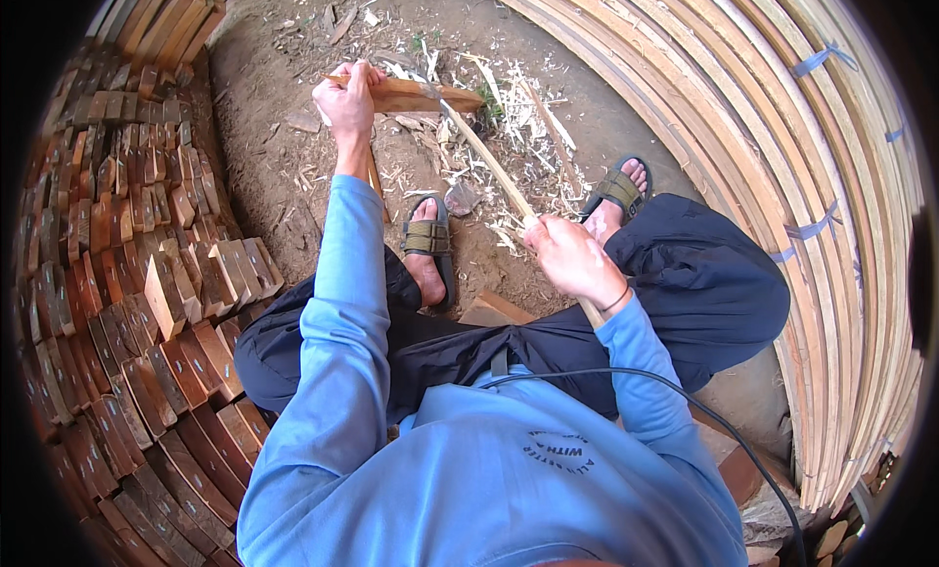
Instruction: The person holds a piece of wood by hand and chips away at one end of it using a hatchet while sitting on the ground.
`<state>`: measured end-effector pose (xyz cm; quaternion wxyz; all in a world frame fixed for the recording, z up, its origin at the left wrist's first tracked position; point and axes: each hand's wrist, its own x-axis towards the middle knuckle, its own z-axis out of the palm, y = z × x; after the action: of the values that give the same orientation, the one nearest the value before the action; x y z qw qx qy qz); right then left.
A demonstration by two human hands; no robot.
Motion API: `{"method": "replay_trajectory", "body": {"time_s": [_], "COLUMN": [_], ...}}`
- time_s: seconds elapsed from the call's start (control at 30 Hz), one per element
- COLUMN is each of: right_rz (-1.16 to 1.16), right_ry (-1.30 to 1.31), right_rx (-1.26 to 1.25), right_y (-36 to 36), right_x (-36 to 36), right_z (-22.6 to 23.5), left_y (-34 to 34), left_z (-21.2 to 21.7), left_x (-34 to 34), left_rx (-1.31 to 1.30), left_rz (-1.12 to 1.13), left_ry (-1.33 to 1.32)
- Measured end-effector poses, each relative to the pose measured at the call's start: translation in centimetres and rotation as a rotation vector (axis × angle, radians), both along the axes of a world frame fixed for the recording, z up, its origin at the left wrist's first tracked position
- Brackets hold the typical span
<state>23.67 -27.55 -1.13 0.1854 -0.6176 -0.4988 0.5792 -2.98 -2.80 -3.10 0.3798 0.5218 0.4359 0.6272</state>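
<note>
My left hand (346, 99) is closed around the left end of a flat brown piece of wood (406, 95), held out in front of me above the ground. My right hand (577, 259) grips a long pale wooden handle (492, 168), which runs back beneath my right forearm. At its far end, a greyish metal part (430, 90), which looks like a narrow blade, meets the wood piece; its exact shape is hard to make out. Below my left wrist a thin brown stick (376, 183) slants down, partly hidden by my sleeve.
Pale shavings (533, 127) litter the dirt between and beyond my sandalled feet (427, 244). On the left rise stacked short wooden blocks (127, 273). Long planks (782, 127) tied with blue strips curve along the right. A black cable (685, 396) crosses my lap.
</note>
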Motion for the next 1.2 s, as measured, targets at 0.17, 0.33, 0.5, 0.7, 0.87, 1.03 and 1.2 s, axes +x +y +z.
{"method": "replay_trajectory", "body": {"time_s": [0.17, 0.33, 0.5, 0.7, 0.87, 1.03, 1.2], "right_rz": [-0.021, 0.011, -0.372, -0.5, -0.206, -0.128, -0.118], "right_ry": [-0.173, -0.466, 0.829, 0.812, 0.072, -0.132, -0.032], "right_rx": [0.331, 0.253, -0.576, -0.438, 0.304, 0.202, 0.062], "right_y": [-1.4, -2.5, -1.2, -1.0, -1.0, -1.6, -0.6], "right_x": [-3.4, -3.9, -2.6, 1.5, -2.2, -5.0, -4.2], "right_z": [2.0, -2.2, -0.7, 1.7, 1.7, -0.6, -0.3], "left_y": [0.2, 0.3, 0.4, 0.2, -0.2, -0.3, -0.4], "left_z": [0.0, 0.0, -0.9, -0.9, -1.0, -1.2, -0.8], "left_x": [0.0, -0.8, -2.3, -3.1, -2.8, -2.6, -3.8], "left_rx": [0.001, -0.029, -0.022, -0.057, -0.074, -0.062, -0.063], "left_rz": [0.028, 0.081, -0.005, 0.049, 0.069, 0.12, 0.127], "left_ry": [0.01, -0.026, -0.072, -0.078, -0.075, -0.104, -0.092]}}
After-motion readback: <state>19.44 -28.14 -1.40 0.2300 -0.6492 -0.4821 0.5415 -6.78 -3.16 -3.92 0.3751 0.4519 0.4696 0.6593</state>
